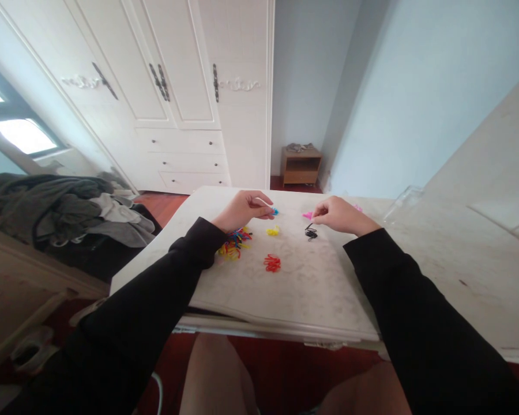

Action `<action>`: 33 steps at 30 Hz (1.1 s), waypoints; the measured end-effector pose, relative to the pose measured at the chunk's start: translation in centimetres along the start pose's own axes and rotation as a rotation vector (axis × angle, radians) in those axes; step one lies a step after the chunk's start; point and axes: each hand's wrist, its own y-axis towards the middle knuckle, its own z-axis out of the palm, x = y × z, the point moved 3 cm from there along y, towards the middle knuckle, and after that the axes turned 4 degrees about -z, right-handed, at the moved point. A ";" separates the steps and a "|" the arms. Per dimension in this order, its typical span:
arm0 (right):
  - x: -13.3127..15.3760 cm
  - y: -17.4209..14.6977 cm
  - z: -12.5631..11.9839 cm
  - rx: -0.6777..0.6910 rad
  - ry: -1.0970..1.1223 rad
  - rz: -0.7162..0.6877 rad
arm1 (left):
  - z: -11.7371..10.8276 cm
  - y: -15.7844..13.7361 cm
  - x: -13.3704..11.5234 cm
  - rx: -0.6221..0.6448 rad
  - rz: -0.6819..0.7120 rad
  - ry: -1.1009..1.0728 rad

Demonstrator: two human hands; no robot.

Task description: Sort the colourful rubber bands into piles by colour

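Observation:
My left hand (247, 208) is closed in a pinch, its fingertips at a small blue cluster of elastic bands (275, 211). Whatever lies between those fingers is too small to make out. Between the thumb and fingers of my right hand (335, 214) hangs a black elastic band (309, 226), just above a pile of black bands (312, 234). Pink bands (307, 215) lie beside the right fingertips. Yellow bands (273, 230) and red bands (272, 263) form separate piles. A mixed-colour heap of bands (234, 245) sits by my left wrist, partly hidden by the sleeve.
The piles lie on a pale, stained table (311, 288) with its front edge close to my legs. A clear plastic container (404, 202) stands at the right rear. Clothes (60, 210) are heaped at the left. A white wardrobe (190, 69) and a small wooden nightstand (301, 167) stand beyond.

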 end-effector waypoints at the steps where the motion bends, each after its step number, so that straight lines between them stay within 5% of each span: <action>1: -0.3 0.0 0.2 0.022 -0.028 0.025 | 0.0 0.0 0.1 0.009 0.001 -0.013; 6: -0.9 -0.2 0.3 0.025 -0.140 0.063 | 0.1 0.1 0.4 0.027 0.002 -0.039; 13: 4.1 -0.2 1.8 -0.282 0.002 -0.337 | 0.7 -0.2 0.3 0.120 -0.006 -0.045; 18: 6.0 -0.2 4.4 -0.250 0.089 -0.541 | 1.1 -0.5 -0.1 0.169 -0.007 -0.016; 33: 5.7 -0.2 4.3 -0.345 0.057 -0.429 | 1.4 -0.5 0.0 0.147 0.049 0.151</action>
